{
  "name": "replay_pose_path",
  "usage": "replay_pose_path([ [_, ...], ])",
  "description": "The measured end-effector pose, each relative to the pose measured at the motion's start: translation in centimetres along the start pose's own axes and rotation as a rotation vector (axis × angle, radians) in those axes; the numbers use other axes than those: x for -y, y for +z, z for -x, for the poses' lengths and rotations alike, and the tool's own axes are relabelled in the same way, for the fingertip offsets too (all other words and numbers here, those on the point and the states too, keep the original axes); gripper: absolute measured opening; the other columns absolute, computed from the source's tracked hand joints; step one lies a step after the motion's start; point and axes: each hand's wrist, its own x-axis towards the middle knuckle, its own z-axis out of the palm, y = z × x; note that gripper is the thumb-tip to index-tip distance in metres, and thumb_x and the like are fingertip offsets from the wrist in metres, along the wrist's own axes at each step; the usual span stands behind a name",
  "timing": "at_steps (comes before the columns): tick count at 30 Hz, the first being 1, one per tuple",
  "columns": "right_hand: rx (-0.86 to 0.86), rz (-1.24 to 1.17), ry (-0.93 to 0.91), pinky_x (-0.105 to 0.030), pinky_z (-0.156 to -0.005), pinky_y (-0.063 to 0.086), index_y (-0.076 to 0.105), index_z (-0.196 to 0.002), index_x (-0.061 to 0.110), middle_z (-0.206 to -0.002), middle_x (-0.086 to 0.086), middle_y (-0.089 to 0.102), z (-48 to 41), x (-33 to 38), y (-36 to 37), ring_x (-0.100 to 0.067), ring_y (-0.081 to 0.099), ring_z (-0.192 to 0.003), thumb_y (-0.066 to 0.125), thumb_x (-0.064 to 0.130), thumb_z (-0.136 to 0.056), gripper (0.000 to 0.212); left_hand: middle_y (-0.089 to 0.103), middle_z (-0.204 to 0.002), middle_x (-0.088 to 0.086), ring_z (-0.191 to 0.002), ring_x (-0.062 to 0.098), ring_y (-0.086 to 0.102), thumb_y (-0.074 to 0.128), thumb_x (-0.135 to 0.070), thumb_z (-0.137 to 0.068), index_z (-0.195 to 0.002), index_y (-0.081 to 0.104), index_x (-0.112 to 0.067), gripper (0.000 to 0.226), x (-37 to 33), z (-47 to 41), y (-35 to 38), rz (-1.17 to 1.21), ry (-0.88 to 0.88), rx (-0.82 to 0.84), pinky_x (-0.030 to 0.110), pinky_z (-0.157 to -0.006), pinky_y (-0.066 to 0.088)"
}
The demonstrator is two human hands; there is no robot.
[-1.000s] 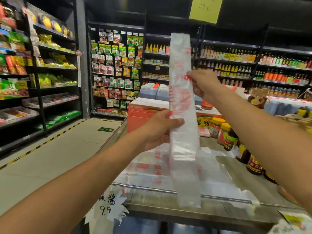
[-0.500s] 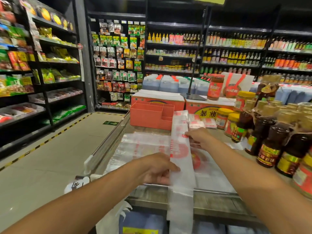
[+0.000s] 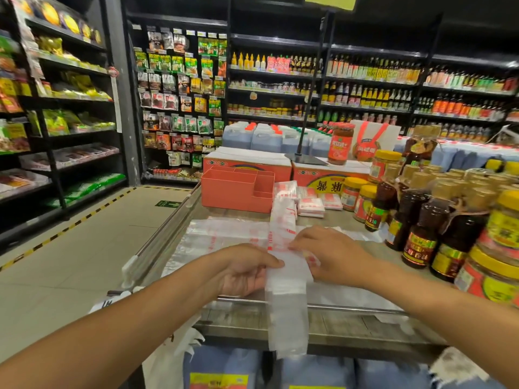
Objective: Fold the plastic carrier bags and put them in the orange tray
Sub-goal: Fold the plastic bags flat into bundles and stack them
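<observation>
One bag (image 3: 286, 313), already narrowed into a long strip, lies lengthwise on the counter (image 3: 356, 325). Its far end points at the orange tray (image 3: 237, 189) and its near end hangs over the counter's front edge. The left hand (image 3: 247, 269) is at the strip's left edge, fingers curled and thumb in, gripping the plastic, probably to anchor it so the thin film doesn't slide. The right hand (image 3: 332, 256) lies palm down across the strip from the right, fingertips on the red print. Whether it presses flat or pinches a layer, cannot tell. Both hands sit close together mid-strip, so my guess is the step is starting the crosswise folds that make the strip a small packet. Under the strip is a spread of loose bags (image 3: 224, 233), flat and unfolded, so plenty of work is left. Folded bags (image 3: 310, 206) are stacked just right of the orange tray, on the counter rather than inside it. Nothing can be seen in the tray from here. Sauce bottles (image 3: 415, 240) and jars (image 3: 502, 242) crowd the right side near the right forearm, so a wide elbow swing could knock them. The dangling end may drag the strip off if it is let go.
</observation>
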Motion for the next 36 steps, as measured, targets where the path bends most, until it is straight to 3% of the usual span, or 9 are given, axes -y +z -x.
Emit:
replay_pose_path([
  [2,-0.036,-0.042,0.022,-0.034,-0.087,0.053,0.071,-0.125,0.027,-0.121,0.007,0.067,0.0,1.2,-0.2,-0.018,0.061,-0.112,0.05,0.039,-0.086,0.045,0.074,-0.108,0.025,-0.087,0.028,0.077,0.053,0.011,-0.097,-0.118,0.062,0.009,0.023,-0.1,0.6,0.7,-0.005,0.007,0.013,0.036,-0.079,0.063],
  [5,-0.002,-0.054,0.061,-0.035,-0.091,0.052,0.072,-0.123,0.029,-0.123,0.01,0.069,0.1,1.5,-0.5,-0.016,0.061,-0.116,0.059,0.02,-0.092,0.035,0.075,-0.107,0.022,-0.084,0.025,0.078,0.055,0.003,-0.1,-0.119,0.062,0.006,0.021,-0.2,1.5,1.1,-0.084,0.002,0.0,0.034,-0.074,0.064],
  [8,0.059,-0.064,0.036,-0.033,-0.09,0.053,0.073,-0.119,0.036,-0.12,0.016,0.07,0.7,1.3,0.2,-0.009,0.062,-0.112,0.069,0.019,-0.09,0.034,0.077,-0.104,0.014,-0.078,0.021,0.075,0.056,-0.016,-0.104,-0.123,0.064,-0.003,0.024,-0.5,2.4,0.4,-0.48,0.014,-0.077,0.028,-0.071,0.063],
  [11,0.071,-0.074,0.03,-0.029,-0.088,0.053,0.073,-0.116,0.039,-0.117,0.018,0.071,1.3,1.5,0.8,-0.006,0.065,-0.108,0.067,0.036,-0.092,0.025,0.069,-0.109,0.002,-0.079,0.011,0.064,0.052,-0.009,-0.102,-0.126,0.067,-0.015,0.029,-0.9,1.7,-1.0,-1.049,0.288,-0.303,0.014,-0.065,0.052],
  [15,0.071,-0.002,0.0,-0.033,-0.087,0.054,0.072,-0.118,0.041,-0.119,0.016,0.072,1.3,1.6,1.2,-0.011,0.067,-0.108,0.067,0.035,-0.09,0.029,0.059,-0.137,-0.009,-0.119,0.01,0.057,0.059,-0.003,-0.096,-0.137,0.063,-0.025,0.047,-0.7,0.2,-2.1,-1.43,0.54,-0.184,0.004,-0.089,0.041],
  [17,0.072,0.002,0.006,-0.034,-0.087,0.055,0.071,-0.12,0.043,-0.119,0.016,0.072,1.2,1.4,1.2,-0.011,0.067,-0.108,0.066,0.033,-0.091,0.031,0.056,-0.145,-0.013,-0.132,0.01,0.049,0.061,-0.007,-0.094,-0.138,0.063,-0.03,0.05,-0.2,-0.7,-2.7,-1.616,0.567,-0.065,0.017,-0.11,0.035],
  [19,0.072,-0.012,0.009,-0.035,-0.084,0.055,0.072,-0.117,0.042,-0.115,0.015,0.073,1.2,1.3,1.3,-0.013,0.069,-0.104,0.064,0.034,-0.09,0.03,0.061,-0.14,-0.018,-0.127,0.013,0.052,0.054,-0.011,-0.089,-0.132,0.067,-0.035,0.051,0.2,-1.2,-3.3,-1.766,0.618,0.008,0.032,-0.116,0.035],
  [27,0.073,-0.128,0.034,-0.036,-0.083,0.055,0.073,-0.115,0.043,-0.111,0.013,0.074,1.6,1.3,1.3,-0.012,0.069,-0.099,0.059,0.049,-0.088,0.031,0.066,-0.108,-0.033,-0.101,-0.005,0.059,0.072,-0.028,-0.091,-0.118,0.076,-0.033,0.028,0.1,-1.7,-3.4,-1.625,0.704,0.04,0.018,-0.094,0.046],
  [36,0.113,-0.257,0.115,-0.031,-0.082,0.05,0.077,-0.1,0.032,-0.104,0.016,0.071,1.4,0.8,1.3,-0.006,0.061,-0.093,0.068,0.02,-0.091,0.018,0.074,-0.085,-0.025,-0.08,0.008,0.073,0.076,-0.026,-0.09,-0.107,0.06,-0.046,0.03,-0.1,-2.8,-3.6,-1.437,0.57,-0.171,0.039,-0.08,0.061],
])
